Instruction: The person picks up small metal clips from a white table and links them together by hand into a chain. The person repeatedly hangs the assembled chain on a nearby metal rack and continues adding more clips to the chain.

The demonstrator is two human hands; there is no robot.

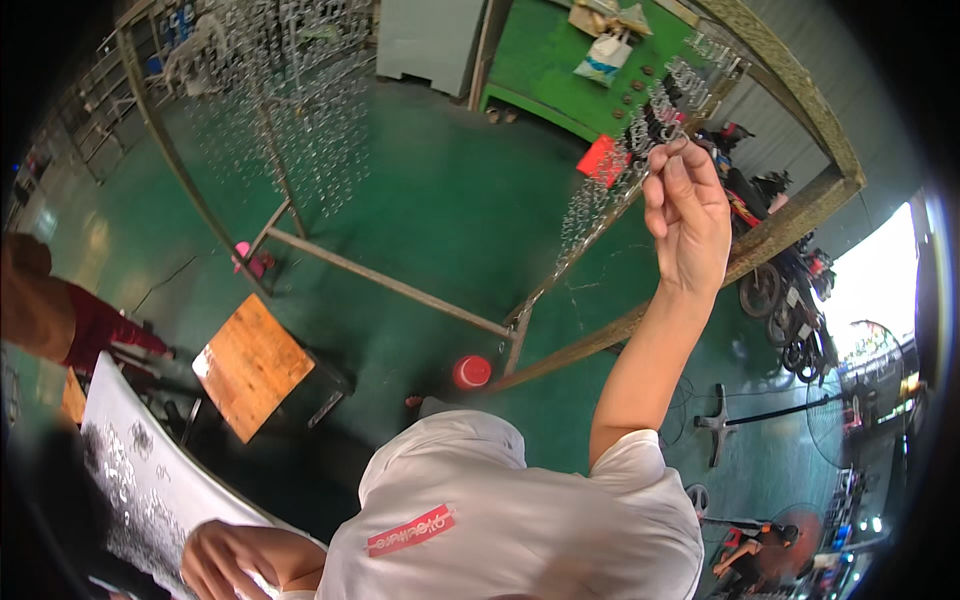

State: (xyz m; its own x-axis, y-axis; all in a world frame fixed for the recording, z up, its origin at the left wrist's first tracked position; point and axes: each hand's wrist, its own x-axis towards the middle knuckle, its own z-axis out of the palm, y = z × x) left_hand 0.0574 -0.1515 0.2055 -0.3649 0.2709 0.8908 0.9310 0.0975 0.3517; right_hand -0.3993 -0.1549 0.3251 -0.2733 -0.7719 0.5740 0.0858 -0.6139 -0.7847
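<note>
The person's left hand [235, 560], fingers bent, is at a white table [215, 496] strewn with small silver metal pieces [125, 490]; its grip cannot be told. The raised right hand [692, 215], fingers curled toward the thumb, is at hanging rows of silvery pieces [640, 128] on a weathered brown frame [790, 226]; any hold is unclear. Beyond: a large green cabinet [540, 75]

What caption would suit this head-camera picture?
Right hand raised at a rack of small metal pieces; left hand near a white surface.
</note>
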